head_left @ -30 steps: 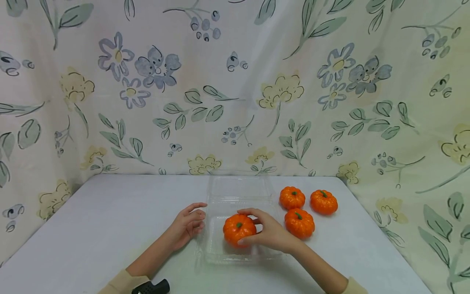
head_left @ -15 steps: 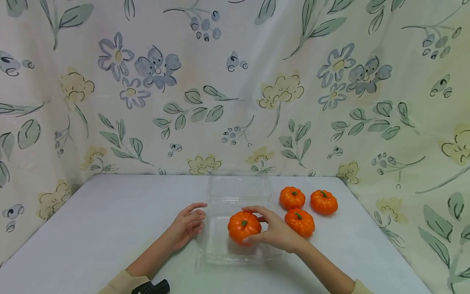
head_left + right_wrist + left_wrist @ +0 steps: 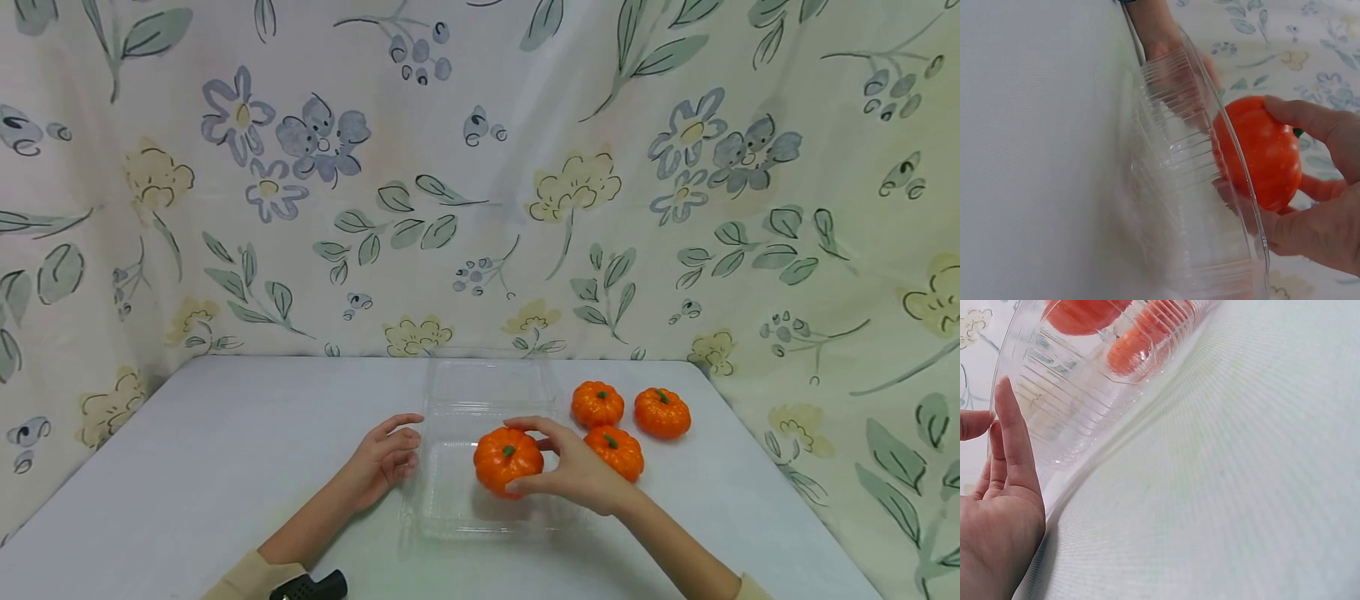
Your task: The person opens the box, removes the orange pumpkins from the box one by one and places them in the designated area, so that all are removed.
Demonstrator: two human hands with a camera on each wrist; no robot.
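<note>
My right hand (image 3: 573, 471) grips an orange toy pumpkin (image 3: 506, 460) with a green stem, thumb on its near side and fingers round the far side. The pumpkin is over the base of a clear plastic clamshell container (image 3: 450, 527), near the rim in the right wrist view. My left hand (image 3: 384, 462) lies at the container's left side. Its fingers are loosely extended, with fingertips (image 3: 1004, 387) right at the clear rim in the left wrist view; nothing is gripped in it.
Three more orange pumpkins sit right of the container: one at the back (image 3: 597, 404), one far right (image 3: 662, 413), one partly hidden behind my right hand (image 3: 617, 452). The container's lid (image 3: 491, 379) lies folded back. A floral curtain (image 3: 480, 250) hangs behind the white table (image 3: 262, 425).
My right hand has moved right and slightly up in the head view, bringing the gripped pumpkin along. My left hand and the container have stayed put.
</note>
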